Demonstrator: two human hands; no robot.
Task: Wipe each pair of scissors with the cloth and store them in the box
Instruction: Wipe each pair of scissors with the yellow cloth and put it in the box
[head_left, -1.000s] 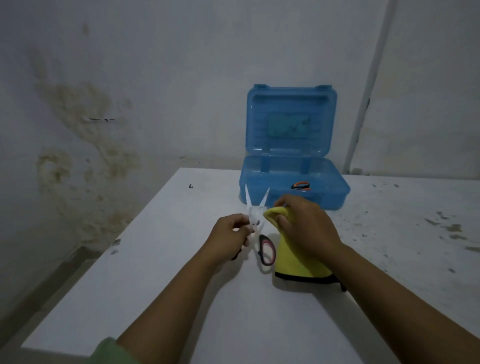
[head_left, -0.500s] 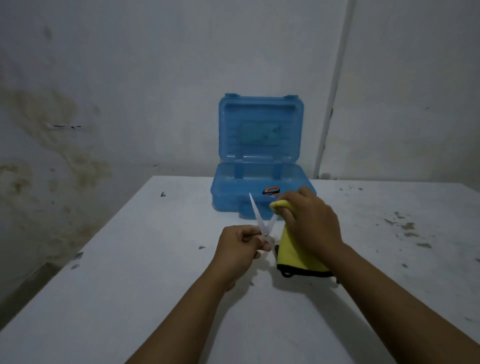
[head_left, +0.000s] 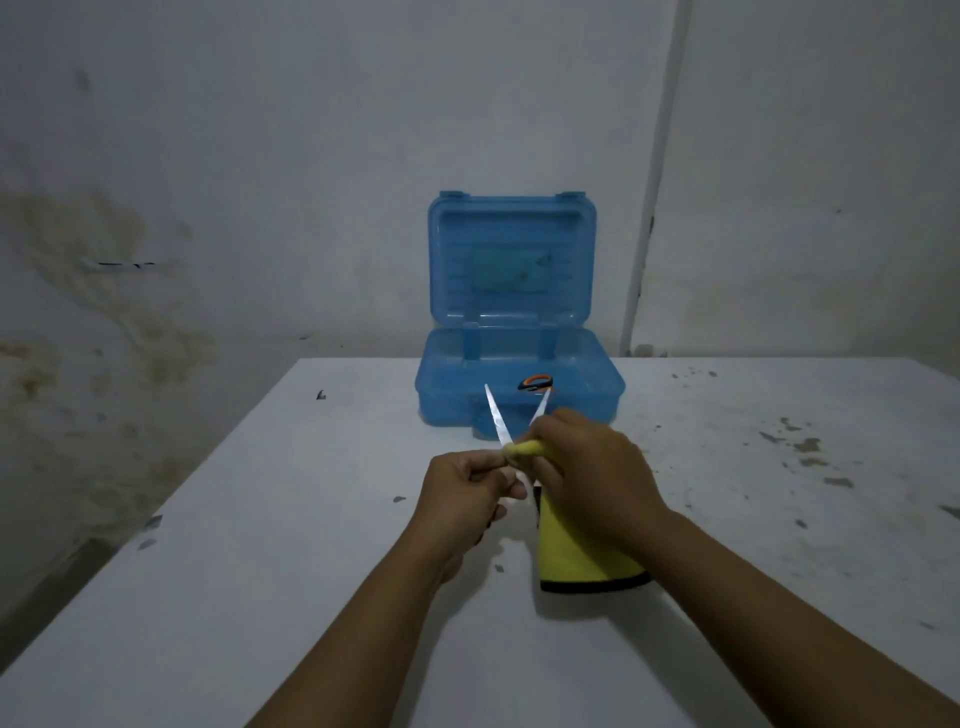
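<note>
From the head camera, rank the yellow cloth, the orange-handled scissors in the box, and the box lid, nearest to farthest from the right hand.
1. Yellow cloth: gripped by the right hand, hanging below it.
2. Orange-handled scissors: inside the blue box, just beyond the hand.
3. Box lid: standing open at the back by the wall.

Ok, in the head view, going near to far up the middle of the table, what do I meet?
Yellow cloth → right hand → open scissors blades → orange-handled scissors inside the blue box → raised box lid.
</note>
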